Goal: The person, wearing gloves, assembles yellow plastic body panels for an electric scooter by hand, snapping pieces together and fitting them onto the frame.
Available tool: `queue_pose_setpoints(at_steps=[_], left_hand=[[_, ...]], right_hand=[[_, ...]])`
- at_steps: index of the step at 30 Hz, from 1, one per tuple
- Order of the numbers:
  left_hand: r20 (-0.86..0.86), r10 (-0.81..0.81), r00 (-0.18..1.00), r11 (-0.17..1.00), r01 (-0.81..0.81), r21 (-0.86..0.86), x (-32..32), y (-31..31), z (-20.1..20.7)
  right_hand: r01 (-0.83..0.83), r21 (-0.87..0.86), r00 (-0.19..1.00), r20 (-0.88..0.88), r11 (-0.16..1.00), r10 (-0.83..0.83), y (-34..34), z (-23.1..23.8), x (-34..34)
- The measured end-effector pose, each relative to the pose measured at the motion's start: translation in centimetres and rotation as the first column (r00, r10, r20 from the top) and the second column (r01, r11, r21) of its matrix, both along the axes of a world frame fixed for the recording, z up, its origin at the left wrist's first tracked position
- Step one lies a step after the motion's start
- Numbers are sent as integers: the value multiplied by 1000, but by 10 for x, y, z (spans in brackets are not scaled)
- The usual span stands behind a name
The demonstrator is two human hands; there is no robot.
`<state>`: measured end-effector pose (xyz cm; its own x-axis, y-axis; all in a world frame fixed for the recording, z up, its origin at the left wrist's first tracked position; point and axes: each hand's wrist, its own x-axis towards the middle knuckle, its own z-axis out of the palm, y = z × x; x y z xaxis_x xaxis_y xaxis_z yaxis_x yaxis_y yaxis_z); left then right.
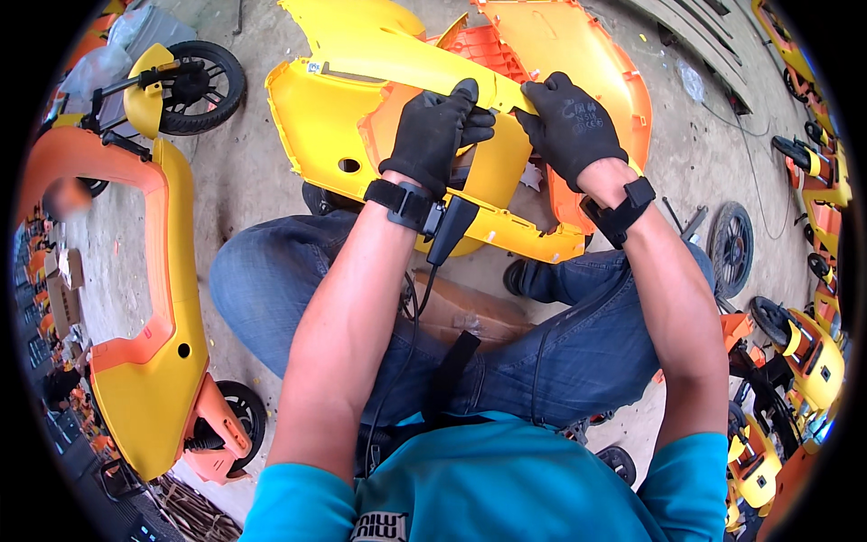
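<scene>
A: From the head view, what do the person's hands have hold of?

B: A yellow body panel (397, 108), a big curved plastic shell lying across the knees. The left hand (435, 134), in a black glove, is clamped over the panel's middle, fingers curled over an edge and the thumb pointing up. The right hand (571, 126), also gloved in black, is closed on the upper rim of the same panel, just beside the left.

A: So both are gripping, not resting open?

B: Both closed on the panel, yes. (Each wrist also carries a black strap, and a black device (449, 230) hangs from the left one with a cable running down.)

A: Where does the panel sit relative to the rest?

B: Just above the person's blue jeans (298, 289), with an orange shell (587, 54) behind it, touching or overlapping at the right. A brown cardboard piece (470, 312) lies between the legs, on the concrete floor (244, 172).

A: And around the person?

B: To the left stands a yellow and orange scooter frame (153, 298) with a small black wheel (242, 411) at the bottom and another black wheel (200, 86) at the top. To the right, a loose wheel (730, 246) lies on the floor, and more yellow scooter parts (813, 357) crowd the edge.
</scene>
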<state>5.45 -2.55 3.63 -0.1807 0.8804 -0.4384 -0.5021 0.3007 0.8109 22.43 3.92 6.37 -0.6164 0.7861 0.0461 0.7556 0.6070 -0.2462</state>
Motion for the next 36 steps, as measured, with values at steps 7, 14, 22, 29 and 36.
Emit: queue_pose_setpoints(at_steps=[7, 14, 22, 29, 36], left_hand=[[90, 0, 996, 1000, -2, 28, 0, 2, -7], [86, -54, 995, 999, 53, 6, 3, 0, -7], [104, -92, 990, 994, 85, 68, 6, -1, -16], [81, -106, 991, 993, 102, 54, 8, -3, -16], [150, -80, 985, 996, 75, 39, 10, -2, -20]], right_hand=[[-3, -47, 999, -48, 999, 1, 12, -5, 7], [4, -58, 996, -88, 998, -9, 11, -6, 9], [27, -76, 997, -72, 997, -32, 5, -2, 7], [20, -62, 998, -60, 998, -24, 6, -7, 9], [23, -58, 995, -93, 998, -29, 6, -7, 8]])
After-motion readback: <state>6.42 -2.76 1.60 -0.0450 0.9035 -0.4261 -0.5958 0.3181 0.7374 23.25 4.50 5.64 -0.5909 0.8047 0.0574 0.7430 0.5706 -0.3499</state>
